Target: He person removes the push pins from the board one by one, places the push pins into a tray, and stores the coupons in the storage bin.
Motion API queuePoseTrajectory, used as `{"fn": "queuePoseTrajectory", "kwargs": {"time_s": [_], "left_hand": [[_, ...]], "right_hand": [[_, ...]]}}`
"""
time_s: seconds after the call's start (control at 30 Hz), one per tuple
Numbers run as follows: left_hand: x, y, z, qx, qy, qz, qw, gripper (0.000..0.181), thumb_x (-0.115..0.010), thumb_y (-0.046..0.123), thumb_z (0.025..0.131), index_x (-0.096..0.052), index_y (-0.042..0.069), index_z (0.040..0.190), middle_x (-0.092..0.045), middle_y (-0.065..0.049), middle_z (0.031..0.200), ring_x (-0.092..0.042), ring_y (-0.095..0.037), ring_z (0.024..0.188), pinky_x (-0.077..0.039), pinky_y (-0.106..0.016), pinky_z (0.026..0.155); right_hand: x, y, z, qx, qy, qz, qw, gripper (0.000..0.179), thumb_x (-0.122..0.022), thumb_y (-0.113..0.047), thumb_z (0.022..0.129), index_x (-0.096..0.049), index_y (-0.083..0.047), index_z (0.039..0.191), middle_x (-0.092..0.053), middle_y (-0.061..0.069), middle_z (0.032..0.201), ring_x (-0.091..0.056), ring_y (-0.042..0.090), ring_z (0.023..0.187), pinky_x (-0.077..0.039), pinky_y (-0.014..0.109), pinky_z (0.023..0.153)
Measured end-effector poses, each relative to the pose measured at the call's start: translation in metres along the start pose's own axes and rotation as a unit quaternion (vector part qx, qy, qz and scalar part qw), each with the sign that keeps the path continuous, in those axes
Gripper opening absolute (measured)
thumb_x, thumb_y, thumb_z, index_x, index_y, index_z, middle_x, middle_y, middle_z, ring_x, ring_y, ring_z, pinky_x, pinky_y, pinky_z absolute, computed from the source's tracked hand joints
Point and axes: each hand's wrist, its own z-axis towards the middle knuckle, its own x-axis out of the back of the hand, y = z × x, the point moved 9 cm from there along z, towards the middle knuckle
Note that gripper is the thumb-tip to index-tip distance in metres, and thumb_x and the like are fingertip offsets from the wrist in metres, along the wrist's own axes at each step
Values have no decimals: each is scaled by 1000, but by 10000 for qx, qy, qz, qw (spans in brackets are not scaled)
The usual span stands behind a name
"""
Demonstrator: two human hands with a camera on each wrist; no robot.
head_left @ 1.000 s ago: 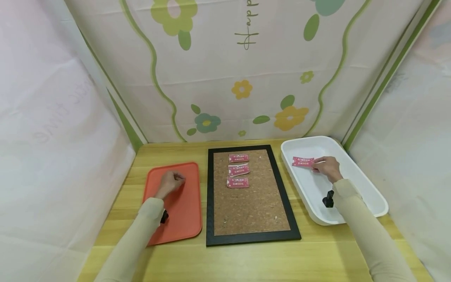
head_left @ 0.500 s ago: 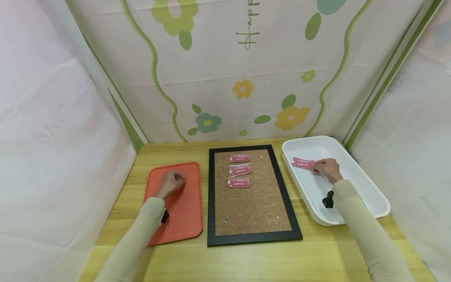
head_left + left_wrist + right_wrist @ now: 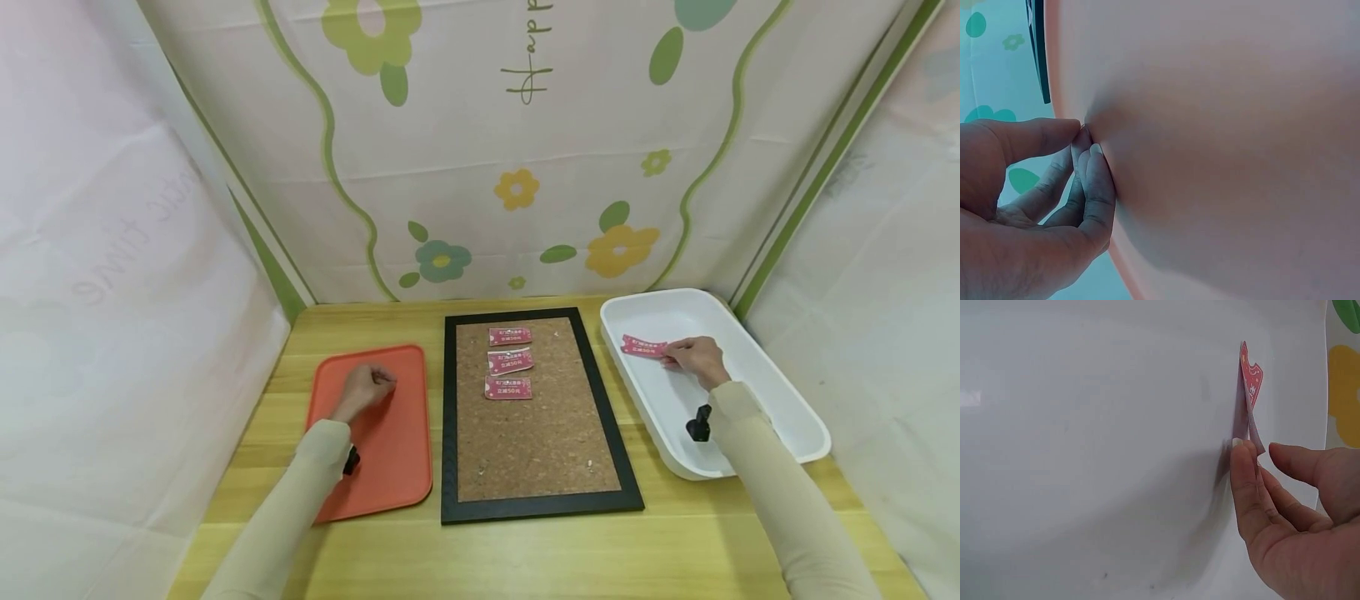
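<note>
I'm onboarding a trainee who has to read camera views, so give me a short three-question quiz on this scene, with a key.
1. True or false: three pink coupons lie one below another on the framed corkboard.

2. Multiple choice: what does the right hand hold?
A. a marker
B. a single coupon
C. a pair of scissors

3. Fill in the blank: in the head view, the corkboard lies between the red tray and the ____ one.

Key: 1. True. 2. B. 3. White; the white tray is the one the right hand is working in.
</note>
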Motion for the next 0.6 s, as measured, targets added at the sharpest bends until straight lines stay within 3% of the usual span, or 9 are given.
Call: {"fn": "queuePoseTrajectory", "kwargs": {"time_s": [0.23, 0.47, 0.6], "left_hand": [[0, 0, -3, 37, -23, -32, 10000, 20, -64, 11, 102, -73, -2, 113, -72, -23, 113, -69, -33, 99, -59, -35, 74], [0, -1, -3, 14, 18, -32, 10000, 20, -65, 11, 102, -73, -2, 115, -72, -24, 114, -70, -33, 99, -59, -35, 74], [2, 0, -7, 56, -87, -130, 9999, 24, -65, 14, 102, -72, -1, 119, -71, -23, 117, -70, -31, 99, -59, -34, 75]], "right_hand": [[0, 3, -2, -86, -174, 32, 9998, 54, -52, -27, 107, -56, 15, 139, -81, 11, 98, -74, 4, 73, -41, 53, 119], [8, 7, -3, 50, -295, 137, 9995, 55, -53, -29, 108, -53, 15, 142, -81, 6, 95, -75, 3, 75, -40, 56, 119], [11, 7, -4, 157, -308, 129, 9993, 55, -53, -29, 107, -53, 14, 142, -80, 2, 92, -76, 4, 77, -47, 52, 114]]}}
